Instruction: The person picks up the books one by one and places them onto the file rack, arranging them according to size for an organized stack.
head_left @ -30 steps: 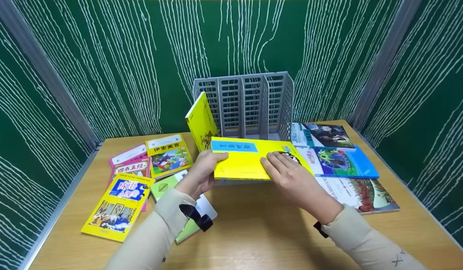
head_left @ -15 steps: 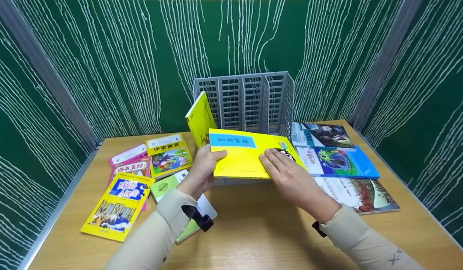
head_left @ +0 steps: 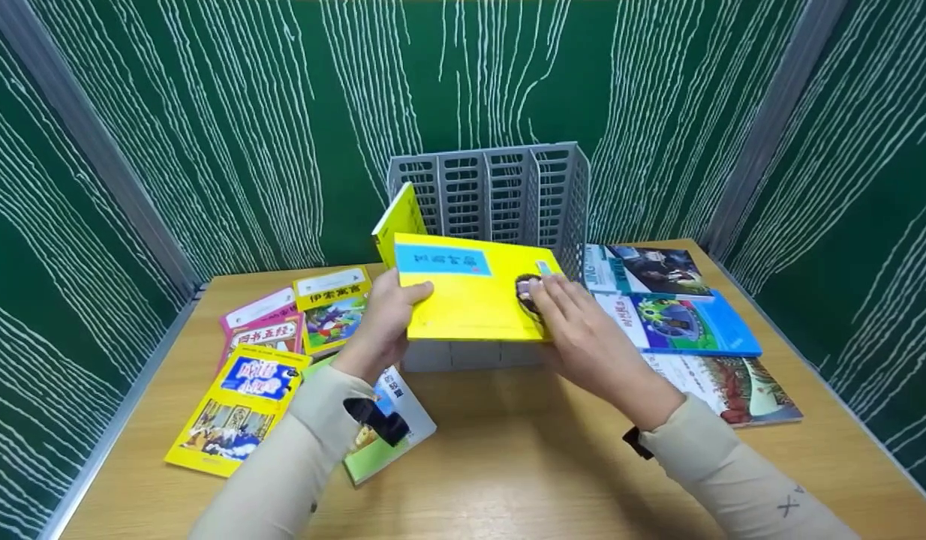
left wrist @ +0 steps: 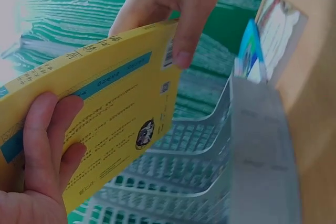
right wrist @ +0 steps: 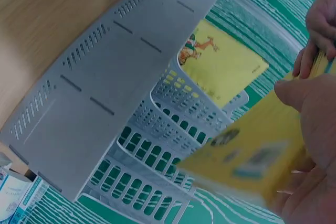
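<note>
By the grey rack (right wrist: 131, 77), left hand (head_left: 378, 322) and right hand (head_left: 594, 341) grip a yellow book (head_left: 467, 302), its title, apparently Chinese, on blue.

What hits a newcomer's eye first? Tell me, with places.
First, the bright yellow book between the left hand and right hand, before the gray rack. Next, the white-streaked green wall behind. A second yellow book stands at the rack's left end.

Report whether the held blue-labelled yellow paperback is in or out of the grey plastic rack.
Out: the left hand and right hand hold the paperback in the air, outside the rack.
</note>
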Tool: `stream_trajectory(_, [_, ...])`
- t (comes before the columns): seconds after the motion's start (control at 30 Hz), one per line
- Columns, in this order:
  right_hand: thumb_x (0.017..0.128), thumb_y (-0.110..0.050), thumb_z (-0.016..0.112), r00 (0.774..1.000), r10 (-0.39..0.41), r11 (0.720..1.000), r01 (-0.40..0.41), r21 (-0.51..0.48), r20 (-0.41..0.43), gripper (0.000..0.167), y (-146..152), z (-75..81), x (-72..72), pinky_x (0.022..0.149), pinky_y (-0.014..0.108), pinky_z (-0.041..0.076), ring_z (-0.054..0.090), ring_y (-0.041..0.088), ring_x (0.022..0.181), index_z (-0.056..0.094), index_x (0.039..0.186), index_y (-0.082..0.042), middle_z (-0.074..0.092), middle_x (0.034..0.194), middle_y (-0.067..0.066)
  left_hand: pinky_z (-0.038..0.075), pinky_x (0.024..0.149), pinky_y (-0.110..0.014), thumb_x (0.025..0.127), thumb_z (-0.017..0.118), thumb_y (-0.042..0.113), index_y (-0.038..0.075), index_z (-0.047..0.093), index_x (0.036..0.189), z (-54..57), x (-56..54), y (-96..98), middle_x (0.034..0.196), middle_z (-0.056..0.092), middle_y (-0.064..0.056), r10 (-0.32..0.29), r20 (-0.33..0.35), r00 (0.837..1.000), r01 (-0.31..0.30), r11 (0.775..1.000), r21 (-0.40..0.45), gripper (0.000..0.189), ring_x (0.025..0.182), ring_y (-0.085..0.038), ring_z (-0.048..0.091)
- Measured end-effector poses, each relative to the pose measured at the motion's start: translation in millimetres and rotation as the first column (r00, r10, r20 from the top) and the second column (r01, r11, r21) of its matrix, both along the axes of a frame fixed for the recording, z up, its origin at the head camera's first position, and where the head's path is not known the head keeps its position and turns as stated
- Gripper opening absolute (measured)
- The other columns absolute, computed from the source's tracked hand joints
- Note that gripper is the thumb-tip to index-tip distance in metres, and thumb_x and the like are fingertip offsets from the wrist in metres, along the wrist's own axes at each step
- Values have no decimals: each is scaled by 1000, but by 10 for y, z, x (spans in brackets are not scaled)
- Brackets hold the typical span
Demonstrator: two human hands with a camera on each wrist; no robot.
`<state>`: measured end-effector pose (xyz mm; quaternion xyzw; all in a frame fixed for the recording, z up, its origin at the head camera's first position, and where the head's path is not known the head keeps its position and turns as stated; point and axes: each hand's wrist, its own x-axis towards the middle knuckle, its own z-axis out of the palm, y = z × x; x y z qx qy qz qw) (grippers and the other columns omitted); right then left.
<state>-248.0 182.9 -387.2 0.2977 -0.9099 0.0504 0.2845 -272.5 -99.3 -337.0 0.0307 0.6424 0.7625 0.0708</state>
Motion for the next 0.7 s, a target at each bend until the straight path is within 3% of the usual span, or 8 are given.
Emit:
stream_trajectory(0.17, [86, -16, 95, 994, -51, 997, 56, -46, 93, 97, 69, 55, -78, 124, 59, 43, 48, 43, 155, 41, 165, -1, 47, 168, 23, 64, 99, -34, 113, 53, 11, 8, 34, 166, 121, 0, -144, 153, 63, -16, 19, -44, 999, -20, 999, -29, 57, 126, -30, 75])
stream_trajectory(0.4, [86, -23, 95, 972, -100, 991, 117, -67, 212, 105, 149, 40, -219, 125, 65, 39, 43, 47, 157, 33, 168, -2, 41, 170, 25, 66, 94, -32, 114, 46, 7, 4, 32, 165, 292, 1, -335, 151, 61, -23, 59, -114, 992, -64, 997, -40, 54, 113, -22, 77])
stream_trajectory(0.53, [86, -25, 95, 951, -141, 984, 166, -70, 275, 107, 205, -10, -316, 124, 66, 40, 43, 50, 156, 31, 169, -2, 38, 172, 28, 66, 96, -34, 114, 45, 8, 5, 30, 165, 389, 37, -413, 152, 61, -21, 66, -160, 985, -79, 994, -76, 53, 121, -27, 75])
stream_trajectory(0.7, [89, -28, 92, 953, -129, 983, 160, -94, 275, 101, 288, -134, -425, 120, 68, 44, 49, 54, 149, 34, 167, 0, 42, 167, 32, 64, 100, -34, 114, 47, 10, 8, 31, 165, 521, 95, -470, 152, 61, -16, 86, -234, 969, -127, 978, -166, 53, 130, -31, 71])
